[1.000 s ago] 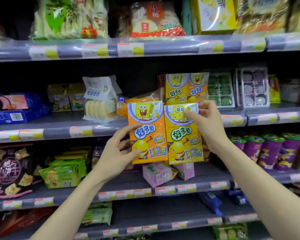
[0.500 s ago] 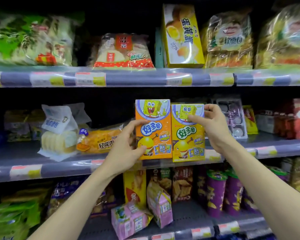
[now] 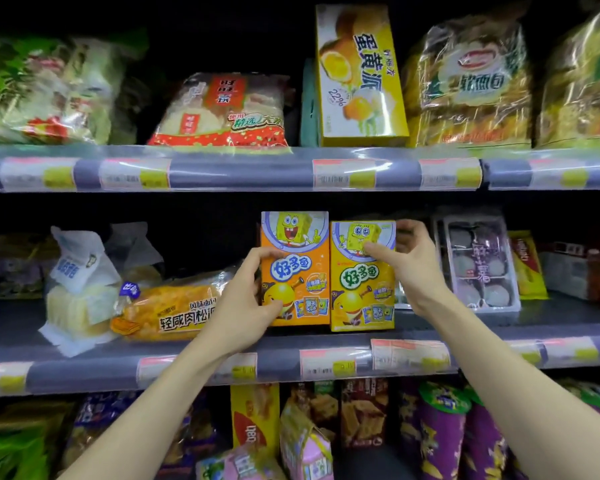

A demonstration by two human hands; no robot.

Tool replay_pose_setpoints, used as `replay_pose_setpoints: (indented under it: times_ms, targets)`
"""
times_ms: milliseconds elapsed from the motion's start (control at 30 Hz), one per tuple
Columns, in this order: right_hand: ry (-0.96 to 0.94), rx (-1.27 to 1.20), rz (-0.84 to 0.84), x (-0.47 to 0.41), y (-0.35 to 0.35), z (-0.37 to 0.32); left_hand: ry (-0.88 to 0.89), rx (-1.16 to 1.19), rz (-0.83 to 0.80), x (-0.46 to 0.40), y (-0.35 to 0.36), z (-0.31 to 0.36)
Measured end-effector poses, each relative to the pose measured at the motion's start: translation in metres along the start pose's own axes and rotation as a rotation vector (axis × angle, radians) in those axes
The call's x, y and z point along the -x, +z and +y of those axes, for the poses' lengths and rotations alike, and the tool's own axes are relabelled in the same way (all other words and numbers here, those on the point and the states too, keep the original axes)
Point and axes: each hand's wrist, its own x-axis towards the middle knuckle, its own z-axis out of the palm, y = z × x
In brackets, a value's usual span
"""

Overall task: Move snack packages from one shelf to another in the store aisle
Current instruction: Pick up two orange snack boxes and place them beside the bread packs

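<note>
Two cartoon-printed snack boxes stand upright side by side on the middle shelf [image 3: 326, 344]. My left hand [image 3: 243, 306] grips the left edge of the orange box [image 3: 298, 268]. My right hand [image 3: 409, 268] holds the upper right corner of the yellow box [image 3: 361, 282], thumb across its front. Both box bottoms sit at shelf level, near the front edge. The boxes touch each other along their inner edges.
A bread bag [image 3: 167, 310] and a white pastry pack [image 3: 80, 292] lie left of the boxes. A clear mochi tray [image 3: 478, 261] stands to the right. Above are rice-cracker bags [image 3: 222, 112] and a yellow pie box [image 3: 357, 74]. Purple canisters [image 3: 444, 431] and pink cartons [image 3: 305, 445] fill the shelf below.
Both hands have carried the two boxes up from in front of the lower shelf and inward onto the middle shelf, where they now stand. The view has tilted upward.
</note>
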Motion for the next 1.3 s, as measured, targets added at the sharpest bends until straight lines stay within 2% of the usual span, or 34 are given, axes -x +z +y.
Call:
replay_pose_setpoints:
  times_ms: [267,467,800,1167,1300]
  targets:
    - [0.033,-0.019,-0.134,-0.02,-0.006,0.024,-0.115,-0.185,0.054,-0.009,0.015,-0.007]
    - [0.056,0.142,-0.27,-0.029,-0.013,0.038,-0.128,-0.211,0.089,-0.011,0.018,-0.007]
    - [-0.04,0.162,-0.222,-0.026,0.0,0.049,-0.099,-0.353,0.179,-0.012,0.026,-0.009]
    - [0.007,0.168,-0.351,-0.031,-0.001,0.05,-0.082,-0.45,0.27,-0.02,0.035,-0.015]
    - [-0.017,0.217,-0.309,-0.03,-0.001,0.053,-0.085,-0.468,0.287,-0.02,0.038,-0.016]
